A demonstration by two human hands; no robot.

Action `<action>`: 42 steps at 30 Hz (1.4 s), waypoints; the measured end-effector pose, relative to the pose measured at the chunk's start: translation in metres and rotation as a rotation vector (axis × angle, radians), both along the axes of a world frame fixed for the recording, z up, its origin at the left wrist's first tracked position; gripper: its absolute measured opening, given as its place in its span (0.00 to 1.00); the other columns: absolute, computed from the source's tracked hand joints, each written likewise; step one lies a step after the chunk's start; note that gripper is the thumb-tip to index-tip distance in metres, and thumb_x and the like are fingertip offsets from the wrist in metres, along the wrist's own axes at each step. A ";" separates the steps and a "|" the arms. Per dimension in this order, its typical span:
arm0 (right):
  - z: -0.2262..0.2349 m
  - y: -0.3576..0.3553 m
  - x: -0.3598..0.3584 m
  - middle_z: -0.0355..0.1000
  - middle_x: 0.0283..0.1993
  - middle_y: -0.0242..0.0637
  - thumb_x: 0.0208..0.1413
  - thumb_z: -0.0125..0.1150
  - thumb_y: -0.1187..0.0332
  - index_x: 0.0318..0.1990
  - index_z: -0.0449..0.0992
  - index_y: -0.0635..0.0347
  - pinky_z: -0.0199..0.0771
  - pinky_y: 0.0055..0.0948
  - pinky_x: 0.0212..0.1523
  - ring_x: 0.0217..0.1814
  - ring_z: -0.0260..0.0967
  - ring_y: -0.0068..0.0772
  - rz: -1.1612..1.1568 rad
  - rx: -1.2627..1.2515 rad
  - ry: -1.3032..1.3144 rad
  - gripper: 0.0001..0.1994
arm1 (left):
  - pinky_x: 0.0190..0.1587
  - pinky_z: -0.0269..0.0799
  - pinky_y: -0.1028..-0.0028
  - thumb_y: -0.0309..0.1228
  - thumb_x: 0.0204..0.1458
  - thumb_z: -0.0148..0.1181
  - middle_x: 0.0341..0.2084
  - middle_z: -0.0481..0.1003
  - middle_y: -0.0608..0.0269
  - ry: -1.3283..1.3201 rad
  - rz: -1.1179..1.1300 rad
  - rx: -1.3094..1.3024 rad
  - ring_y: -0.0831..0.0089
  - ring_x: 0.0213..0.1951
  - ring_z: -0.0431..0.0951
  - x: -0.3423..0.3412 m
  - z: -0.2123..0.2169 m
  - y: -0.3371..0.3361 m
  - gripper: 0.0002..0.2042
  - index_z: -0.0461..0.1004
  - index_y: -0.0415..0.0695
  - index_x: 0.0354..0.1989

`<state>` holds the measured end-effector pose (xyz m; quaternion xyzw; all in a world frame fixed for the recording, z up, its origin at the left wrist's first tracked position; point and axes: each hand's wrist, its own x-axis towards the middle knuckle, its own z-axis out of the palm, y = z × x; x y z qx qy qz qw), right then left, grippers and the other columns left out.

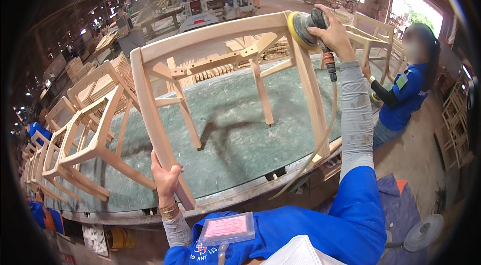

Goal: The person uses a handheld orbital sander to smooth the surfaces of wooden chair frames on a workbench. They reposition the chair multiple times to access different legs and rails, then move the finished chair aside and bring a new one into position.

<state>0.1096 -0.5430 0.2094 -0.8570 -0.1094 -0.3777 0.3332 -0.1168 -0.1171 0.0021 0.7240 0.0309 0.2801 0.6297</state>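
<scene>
Over a green worktop (235, 150), grips a sander (304, 29) in the right fingers (325, 33), yellow pad (292, 29) seemingly against the top right corner of a pale chair frame (215, 34); clasps its left post (156, 119) low down with the left fingers (174, 169). Seems mid-sanding; probably calls for flat pad contact and firm bracing next. Has other frames (98, 151) lined up leftward.

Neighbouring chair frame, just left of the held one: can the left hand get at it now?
Probably, but only after letting go: the left hand grips the held frame's left post. The neighbouring frame looks close, with nothing visible between.
</scene>
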 end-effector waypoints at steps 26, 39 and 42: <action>-0.001 -0.017 -0.020 0.71 0.51 0.43 0.36 0.69 0.62 0.58 0.65 0.43 0.66 0.35 0.54 0.53 0.69 0.44 0.021 0.047 -0.007 0.35 | 0.27 0.73 0.76 0.21 0.34 0.51 0.30 0.66 0.62 -0.016 -0.005 0.000 0.75 0.25 0.72 -0.012 -0.008 -0.008 0.31 0.58 0.35 0.54; -0.006 -0.015 -0.028 0.70 0.52 0.45 0.35 0.70 0.64 0.58 0.65 0.42 0.65 0.34 0.55 0.54 0.68 0.44 -0.046 0.022 -0.024 0.36 | 0.28 0.71 0.77 0.21 0.35 0.53 0.32 0.67 0.61 0.013 0.003 0.021 0.76 0.29 0.71 -0.017 -0.004 -0.008 0.30 0.60 0.35 0.53; -0.021 -0.028 -0.044 0.70 0.53 0.41 0.35 0.68 0.63 0.58 0.64 0.39 0.65 0.35 0.54 0.54 0.68 0.44 0.022 -0.083 0.047 0.36 | 0.28 0.72 0.76 0.21 0.35 0.52 0.32 0.67 0.61 -0.031 0.014 0.036 0.75 0.28 0.72 -0.009 -0.005 -0.002 0.29 0.60 0.35 0.53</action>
